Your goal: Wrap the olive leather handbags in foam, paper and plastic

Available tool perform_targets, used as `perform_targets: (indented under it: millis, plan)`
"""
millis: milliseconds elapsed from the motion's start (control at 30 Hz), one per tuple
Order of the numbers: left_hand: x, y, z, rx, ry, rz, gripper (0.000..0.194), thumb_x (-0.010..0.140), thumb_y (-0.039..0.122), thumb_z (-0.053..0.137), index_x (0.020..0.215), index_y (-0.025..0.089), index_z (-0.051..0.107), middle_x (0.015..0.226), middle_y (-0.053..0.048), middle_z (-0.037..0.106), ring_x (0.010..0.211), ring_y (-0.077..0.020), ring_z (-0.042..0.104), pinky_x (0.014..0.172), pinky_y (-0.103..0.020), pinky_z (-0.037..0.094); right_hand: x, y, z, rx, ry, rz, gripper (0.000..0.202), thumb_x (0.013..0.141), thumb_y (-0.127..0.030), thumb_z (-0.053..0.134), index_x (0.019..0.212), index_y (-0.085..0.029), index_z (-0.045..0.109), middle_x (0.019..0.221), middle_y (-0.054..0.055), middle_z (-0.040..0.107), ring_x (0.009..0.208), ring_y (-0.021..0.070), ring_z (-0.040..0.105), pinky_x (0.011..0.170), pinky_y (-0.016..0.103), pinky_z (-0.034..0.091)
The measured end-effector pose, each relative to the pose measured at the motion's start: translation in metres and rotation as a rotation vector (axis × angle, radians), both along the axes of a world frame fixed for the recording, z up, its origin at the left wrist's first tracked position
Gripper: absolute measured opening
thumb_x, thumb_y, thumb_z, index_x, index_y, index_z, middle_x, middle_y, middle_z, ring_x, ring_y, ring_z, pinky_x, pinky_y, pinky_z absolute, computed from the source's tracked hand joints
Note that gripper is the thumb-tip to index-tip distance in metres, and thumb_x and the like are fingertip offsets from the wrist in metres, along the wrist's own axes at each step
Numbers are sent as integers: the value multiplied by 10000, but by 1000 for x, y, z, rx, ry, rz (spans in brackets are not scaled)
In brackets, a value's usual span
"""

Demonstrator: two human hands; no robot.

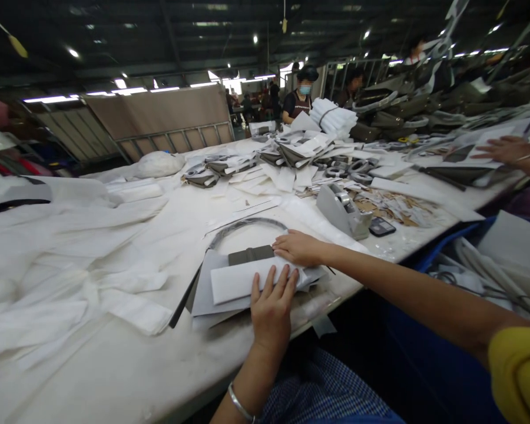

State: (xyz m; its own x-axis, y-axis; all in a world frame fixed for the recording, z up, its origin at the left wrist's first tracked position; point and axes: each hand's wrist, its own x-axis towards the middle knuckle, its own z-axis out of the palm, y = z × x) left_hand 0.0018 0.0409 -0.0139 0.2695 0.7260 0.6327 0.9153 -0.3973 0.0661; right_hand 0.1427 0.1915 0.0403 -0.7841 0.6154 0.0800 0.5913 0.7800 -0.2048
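Note:
A dark grey bag (251,254) with a looped, wrapped handle (247,222) lies on the white table near its front edge. Grey-white sheets (203,292) stick out around it, and a folded white foam strip (232,282) rests across its front. My left hand (272,303) lies on the strip's right part, fingers spread. Just behind it, my right hand (298,247) reaches in from the right, with its fingertips at the right end of the bag's dark part; its fingers look stretched out and flat.
A grey tape dispenser (342,209) and a black phone-like object (382,227) stand to the right. White sheets (115,259) cover the left. Bags (291,150) are heaped behind. Another person's hands (506,150) are at the right; a masked person (298,103) is farther back.

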Motion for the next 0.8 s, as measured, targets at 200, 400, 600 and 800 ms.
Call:
perform_targets:
  millis: [200, 400, 600, 800]
  plan:
    - [0, 0, 2, 12, -20, -2, 406, 986, 242, 501, 1382, 330, 510, 1398, 34, 548, 1313, -231, 506, 1234, -491, 128, 55, -65, -8, 168, 481, -102, 313, 1017, -285, 429, 1224, -210, 651, 1234, 62, 688, 1195, 181, 606, 1096, 385, 436]
    - [0, -1, 2, -39, -35, -8, 473, 978, 233, 520, 1429, 351, 438, 1409, 19, 538, 1344, -231, 472, 1224, -498, 166, 119, -151, -47, 353, 370, 92, 483, 946, -306, 605, 1409, -226, 493, 1285, 79, 663, 1256, 188, 569, 1110, 388, 443]
    - [1, -1, 3, -41, -24, -5, 467, 972, 240, 534, 1419, 348, 454, 1406, 18, 539, 1335, -233, 483, 1223, -484, 163, 103, -153, -81, 404, 304, 127, 431, 986, -97, 427, 1396, -201, 510, 1326, 76, 634, 1301, 169, 525, 1108, 402, 442]
    - [3, -3, 4, -33, -1, 16, 463, 972, 242, 530, 1417, 349, 455, 1403, 10, 541, 1337, -230, 482, 1218, -491, 182, 82, -151, -76, 402, 524, 106, 361, 966, -99, 421, 1224, -206, 649, 1132, 56, 738, 1102, 154, 670, 1040, 369, 509]
